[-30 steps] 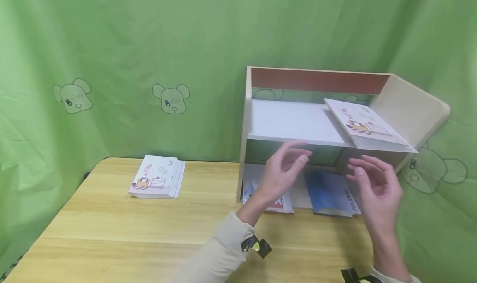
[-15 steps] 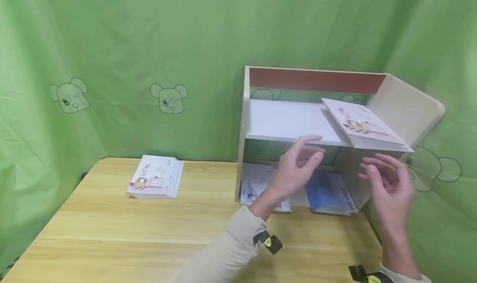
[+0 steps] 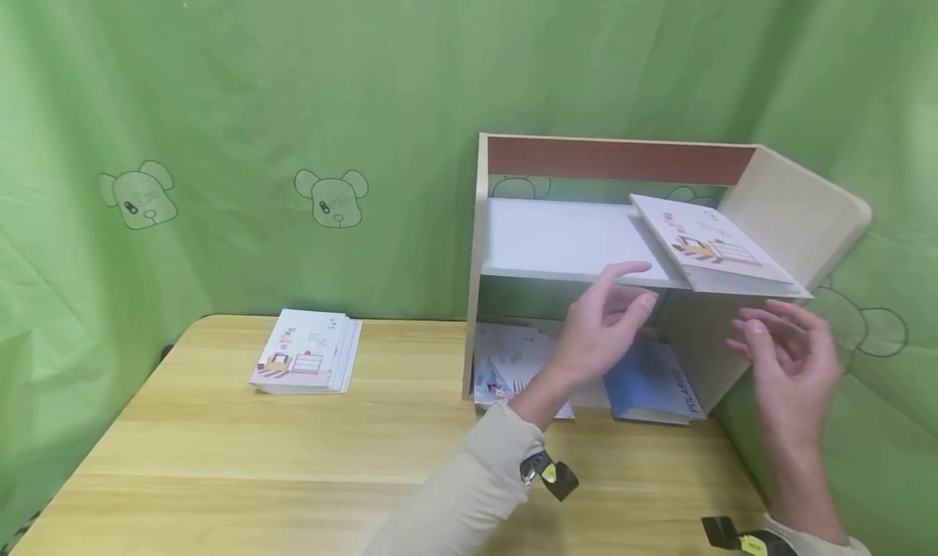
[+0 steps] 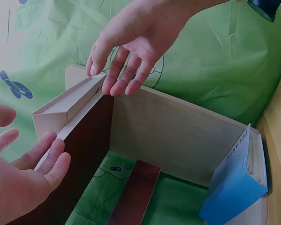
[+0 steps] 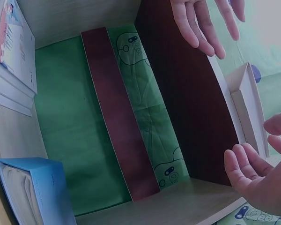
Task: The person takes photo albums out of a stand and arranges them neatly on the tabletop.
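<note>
Both of my hands are in front of a two-level wooden shelf (image 3: 482, 238), fingers loosely bent around nothing. My left hand (image 3: 604, 328) is just below the front edge of the white upper board (image 3: 557, 242). Farther right, my right hand (image 3: 795, 369) is beside the shelf's right side. A white book (image 3: 718, 242) with a yellow vehicle picture lies on the upper board near the right panel, close above the hands. Below, a blue book-like item (image 3: 648, 381) marked with "POLAROID"-like letters stands at the right. White books (image 3: 506, 352) fill the lower left, partly hidden by my left forearm.
A small stack of white books (image 3: 304, 352), with the same vehicle picture on top, lies on the left of the wooden table (image 3: 293, 466). A green curtain (image 3: 242, 76) hangs behind. The shelf's right panel (image 3: 806, 206) rises beside the upper book.
Both hands have drifted right, away from the lower left books, and stay loosely bent. The books and shelf keep their places; the head view has shifted slightly.
</note>
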### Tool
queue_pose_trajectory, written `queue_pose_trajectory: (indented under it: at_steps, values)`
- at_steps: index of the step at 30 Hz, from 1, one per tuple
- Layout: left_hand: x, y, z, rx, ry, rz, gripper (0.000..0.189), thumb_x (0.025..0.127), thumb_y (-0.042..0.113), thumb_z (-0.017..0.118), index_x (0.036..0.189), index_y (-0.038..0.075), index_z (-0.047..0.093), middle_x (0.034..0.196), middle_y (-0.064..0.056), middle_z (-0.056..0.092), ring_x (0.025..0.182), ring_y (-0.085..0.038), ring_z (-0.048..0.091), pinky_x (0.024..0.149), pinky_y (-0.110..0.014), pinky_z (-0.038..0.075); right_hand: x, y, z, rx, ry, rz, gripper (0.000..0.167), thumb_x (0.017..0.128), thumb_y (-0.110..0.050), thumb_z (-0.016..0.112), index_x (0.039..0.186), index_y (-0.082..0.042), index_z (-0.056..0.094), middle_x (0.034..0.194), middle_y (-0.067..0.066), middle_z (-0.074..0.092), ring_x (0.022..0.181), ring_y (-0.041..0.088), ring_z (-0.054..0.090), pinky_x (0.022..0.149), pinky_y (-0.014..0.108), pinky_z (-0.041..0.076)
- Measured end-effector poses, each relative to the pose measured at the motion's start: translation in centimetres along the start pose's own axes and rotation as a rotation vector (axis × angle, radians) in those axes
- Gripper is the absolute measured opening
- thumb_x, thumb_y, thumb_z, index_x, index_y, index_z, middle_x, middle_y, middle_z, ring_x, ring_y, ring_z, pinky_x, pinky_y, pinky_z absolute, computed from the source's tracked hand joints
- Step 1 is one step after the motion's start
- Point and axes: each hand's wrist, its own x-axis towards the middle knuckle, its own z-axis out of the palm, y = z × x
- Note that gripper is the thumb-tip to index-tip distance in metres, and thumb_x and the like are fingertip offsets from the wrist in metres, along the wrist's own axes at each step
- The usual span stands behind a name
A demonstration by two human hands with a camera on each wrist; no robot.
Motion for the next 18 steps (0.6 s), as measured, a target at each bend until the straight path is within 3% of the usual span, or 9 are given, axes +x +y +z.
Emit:
queue_pose_trajectory:
  at_steps: [10,18]
  values:
    - [0.9,1.2,1.2,0.084,-0.01,-0.057,0.041,0.106,0.033,0.055,0.147,0.037,0.05,0.136,0.002,0.064,0.114,-0.007,0.065,0.088,-0.021,0.056,1.1,-0.9,0.0,-0.015,0.075,0.097,0.045,0.095,0.003,0.068,0.137,-0.004,0.055,0.121,0.016,0.062,0.099,0.022,0.068,0.078,0.024,0.061]
    - [1.7,1.7,1.9,0.114,0.004,-0.125,0.04,0.106,0.034,0.053,0.146,0.039,0.05,0.137,0.001,0.064,0.113,-0.009,0.066,0.082,-0.023,0.058,2.4,-1.3,-0.1,-0.002,0.099,0.132,0.048,0.095,0.001,0.068,0.14,-0.006,0.053,0.122,0.014,0.061,0.096,0.021,0.067,0.074,0.024,0.061]
